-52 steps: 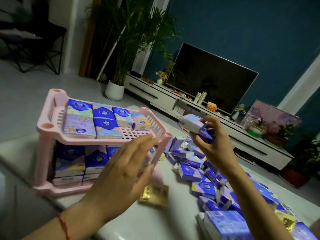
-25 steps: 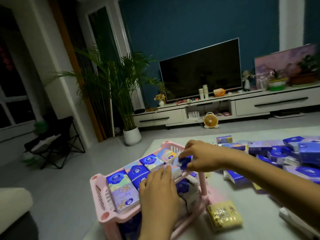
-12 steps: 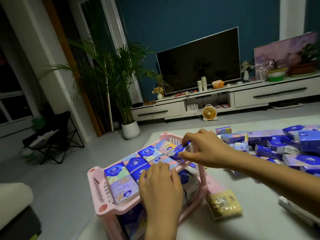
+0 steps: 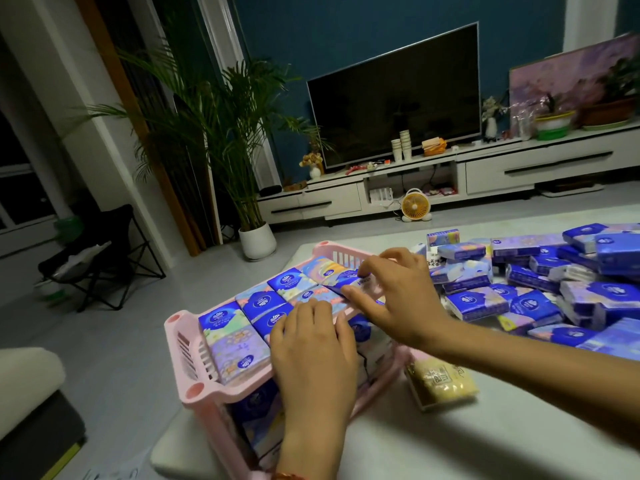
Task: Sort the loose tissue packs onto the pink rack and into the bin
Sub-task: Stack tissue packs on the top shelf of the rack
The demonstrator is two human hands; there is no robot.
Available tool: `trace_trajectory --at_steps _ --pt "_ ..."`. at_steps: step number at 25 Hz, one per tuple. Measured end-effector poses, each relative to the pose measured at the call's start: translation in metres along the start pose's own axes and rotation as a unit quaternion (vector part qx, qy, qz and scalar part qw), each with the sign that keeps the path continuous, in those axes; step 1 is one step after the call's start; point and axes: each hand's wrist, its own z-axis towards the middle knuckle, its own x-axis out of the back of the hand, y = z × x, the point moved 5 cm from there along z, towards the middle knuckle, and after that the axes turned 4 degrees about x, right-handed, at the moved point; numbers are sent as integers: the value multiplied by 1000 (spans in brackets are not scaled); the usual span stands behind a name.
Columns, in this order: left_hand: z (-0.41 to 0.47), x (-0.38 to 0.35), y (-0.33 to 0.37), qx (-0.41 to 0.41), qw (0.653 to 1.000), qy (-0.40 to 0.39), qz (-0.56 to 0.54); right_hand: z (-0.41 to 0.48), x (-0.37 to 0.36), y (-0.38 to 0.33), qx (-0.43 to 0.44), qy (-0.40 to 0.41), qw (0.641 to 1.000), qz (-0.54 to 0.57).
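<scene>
Right hand [image 4: 394, 299] has lowered its tissue pack [image 4: 348, 281] onto pink rack [image 4: 194, 388].

Two hands [image 4: 311, 344] [image 4: 398, 296], one pink rack [image 4: 178, 344], one yellow pack [image 4: 440, 382].

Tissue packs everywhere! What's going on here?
A person is sorting tissue packs on a table. The right hand pinches one blue pack and fits it into the top shelf of the pink rack. The left hand lies flat on the packs already lined up there. The lower shelf holds packs too. A big heap of loose packs waits on the right, and a yellow pack lies beside the rack.
</scene>
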Motion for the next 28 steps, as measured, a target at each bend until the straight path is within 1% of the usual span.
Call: trace_trajectory --at_steps 2,3,5,6,7,10,11,12,13,15,16,17,19,22,24,25,28 --pt "0 0 -1 0 1000 -4 4 4 1 10 26 -71 996 52" --pt "0 0 -1 1 1000 -7 6 6 0 17 22 -94 991 89" --pt "0 1 0 5 1000 -16 9 12 1 28 -22 -126 981 144" --pt "0 1 0 8 1000 -26 7 17 0 30 -40 -147 979 134" --pt "-1 1 0 9 1000 -29 7 23 0 28 -44 -169 980 100" --pt "-1 1 -2 5 999 -30 11 38 3 18 -38 -243 969 3" --pt "-1 2 -2 3 1000 -30 8 41 5 14 -29 -256 966 -26" --pt "-1 3 -3 3 1000 -29 2 45 5 10 -20 -252 966 -57" --pt "0 6 -4 7 1000 -19 -7 50 5 6 -10 -231 969 -91" --pt "1 11 -9 27 999 -20 -23 57 -3 -3 14 -170 977 -132" --pt "0 13 -15 38 999 -22 -24 59 -10 -7 18 -164 980 -112" --pt "-2 14 -23 49 998 -21 -20 60 -19 -10 12 -186 980 -67" --pt "-4 14 -37 75 997 -35 5 62 -35 -14 2 -263 965 16" --pt "-10 11 -37 101 988 -100 56 59 -53 -24 28 -356 933 51" --pt "-10 6 -32 103 983 -120 94 51 -69 -29 41 -423 905 11" --pt "-10 5 -33 103 982 -117 107 48 -74 -28 37 -443 896 -12" --pt "-11 7 -35 89 987 -79 107 46 -78 -25 22 -463 886 -20"
